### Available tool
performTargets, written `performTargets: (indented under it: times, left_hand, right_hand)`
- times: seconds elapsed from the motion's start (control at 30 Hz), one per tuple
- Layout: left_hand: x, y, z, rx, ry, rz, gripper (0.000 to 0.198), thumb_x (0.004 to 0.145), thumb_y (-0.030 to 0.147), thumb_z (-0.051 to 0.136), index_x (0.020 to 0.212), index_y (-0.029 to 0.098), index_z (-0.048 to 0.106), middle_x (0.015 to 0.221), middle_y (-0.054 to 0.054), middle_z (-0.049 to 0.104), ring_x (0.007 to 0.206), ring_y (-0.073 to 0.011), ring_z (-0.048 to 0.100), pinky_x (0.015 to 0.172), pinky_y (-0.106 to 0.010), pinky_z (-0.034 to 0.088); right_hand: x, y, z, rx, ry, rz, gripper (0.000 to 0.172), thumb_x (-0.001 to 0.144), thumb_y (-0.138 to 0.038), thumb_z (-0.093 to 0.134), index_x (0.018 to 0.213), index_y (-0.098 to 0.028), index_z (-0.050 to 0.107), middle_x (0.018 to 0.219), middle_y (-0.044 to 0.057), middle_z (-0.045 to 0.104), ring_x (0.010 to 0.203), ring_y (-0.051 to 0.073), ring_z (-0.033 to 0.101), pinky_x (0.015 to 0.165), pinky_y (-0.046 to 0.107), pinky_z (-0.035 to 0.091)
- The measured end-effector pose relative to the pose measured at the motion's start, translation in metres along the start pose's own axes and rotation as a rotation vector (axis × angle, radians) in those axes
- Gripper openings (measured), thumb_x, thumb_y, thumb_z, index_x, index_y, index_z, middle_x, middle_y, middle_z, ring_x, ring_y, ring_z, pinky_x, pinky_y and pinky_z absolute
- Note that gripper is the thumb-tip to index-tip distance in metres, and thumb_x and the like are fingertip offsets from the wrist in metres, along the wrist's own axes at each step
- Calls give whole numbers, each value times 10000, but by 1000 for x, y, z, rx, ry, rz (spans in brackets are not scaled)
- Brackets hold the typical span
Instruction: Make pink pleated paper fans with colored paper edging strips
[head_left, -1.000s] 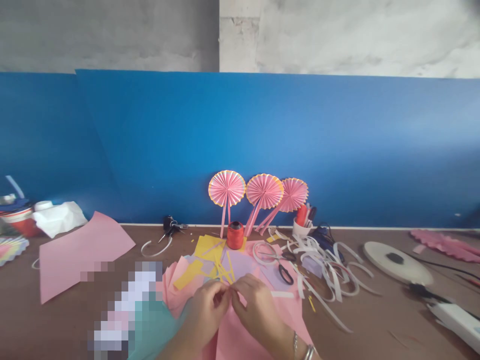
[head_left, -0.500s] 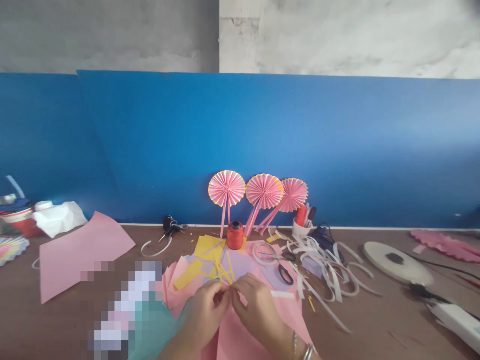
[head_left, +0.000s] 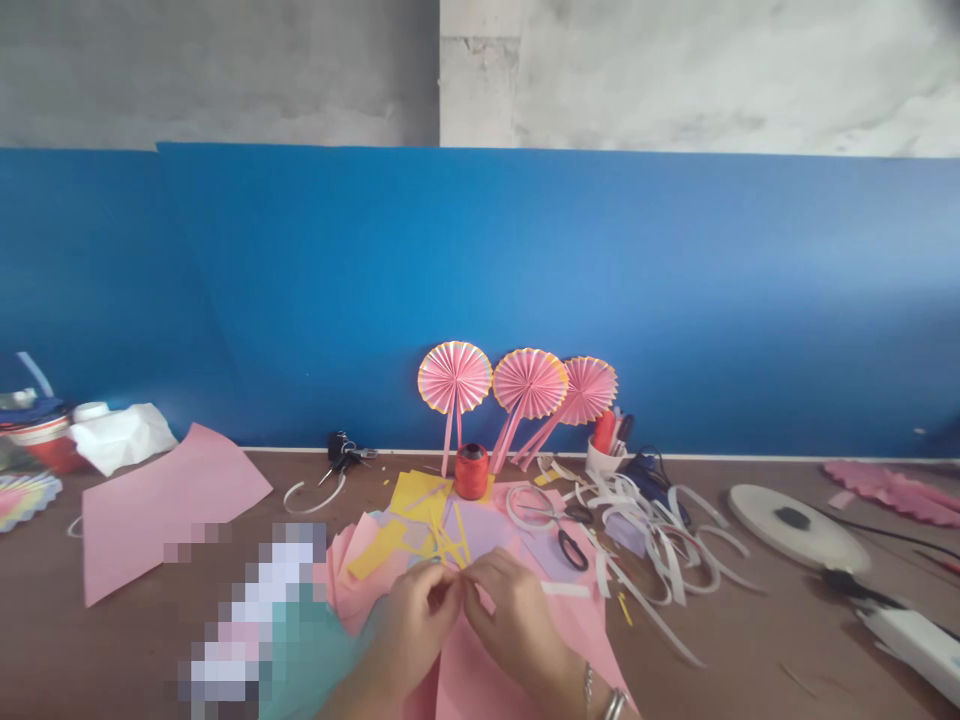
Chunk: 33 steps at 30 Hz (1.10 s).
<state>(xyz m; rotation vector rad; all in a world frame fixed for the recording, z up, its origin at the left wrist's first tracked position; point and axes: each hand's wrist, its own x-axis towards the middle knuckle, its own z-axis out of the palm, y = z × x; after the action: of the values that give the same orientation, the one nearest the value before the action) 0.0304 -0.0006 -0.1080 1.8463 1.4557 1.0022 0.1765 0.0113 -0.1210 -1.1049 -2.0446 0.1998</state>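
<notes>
My left hand (head_left: 416,615) and my right hand (head_left: 510,610) meet at the fingertips, both pinched closed. Whatever lies between the fingers is too small or hidden to make out. Beneath them is pink paper (head_left: 480,675), with yellow paper strips (head_left: 442,525) and lilac paper (head_left: 484,525) just beyond. Scissors with black handles (head_left: 572,550) lie past my right hand. A spool of red thread (head_left: 471,472) stands behind the papers. Three pleated pink paper fans, the left one (head_left: 454,378) foremost, lean against the blue board.
White paper strips (head_left: 667,540) are heaped at the right, near a cup of pens (head_left: 604,458). A round pale disc (head_left: 799,528) with a cable lies farther right. Keys (head_left: 345,452), a large pink sheet (head_left: 169,510) and a red tub (head_left: 49,445) are at the left.
</notes>
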Motion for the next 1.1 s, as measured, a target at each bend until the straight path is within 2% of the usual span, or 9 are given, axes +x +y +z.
performTargets:
  times: [0.4, 0.67, 0.87, 1.0, 1.1]
  left_hand:
    - [1, -3, -2, -15, 3, 33, 207, 814, 225, 449, 711, 197, 627, 702, -17, 649, 689, -165, 585, 656, -241, 439]
    - [0, -3, -1, 15, 8, 40, 192, 817, 224, 452, 704, 201, 605, 696, -8, 611, 680, -155, 564, 637, -231, 424]
    - [0, -4, 0, 10, 12, 50, 198, 823, 226, 453, 687, 201, 594, 691, -9, 610, 674, -154, 560, 632, -229, 421]
    - [1, -4, 0, 24, 18, 56, 209, 829, 241, 449, 678, 198, 588, 675, -11, 595, 665, -155, 557, 626, -232, 419]
    - [0, -3, 0, 24, 18, 55, 200, 820, 233, 447, 685, 198, 591, 689, -15, 602, 675, -157, 562, 633, -234, 422]
  right_hand:
    - [1, 1, 0, 111, -35, 61, 224, 801, -84, 483, 776, -188, 679, 727, 37, 671, 709, 161, 583, 641, 247, 422]
    - [5, -3, -2, 236, -43, 234, 218, 719, -50, 519, 659, -196, 670, 680, 6, 682, 666, 141, 581, 643, 228, 410]
    - [4, -3, 0, 263, -48, 263, 221, 724, -84, 499, 670, -195, 683, 696, 22, 688, 671, 147, 583, 636, 233, 408]
    - [5, -2, 2, 324, -50, 340, 229, 713, -95, 485, 563, -181, 635, 630, 14, 664, 634, 138, 570, 611, 227, 396]
    - [6, -2, 2, 394, -55, 422, 208, 716, -141, 496, 562, -176, 631, 634, 21, 672, 633, 146, 581, 585, 226, 392]
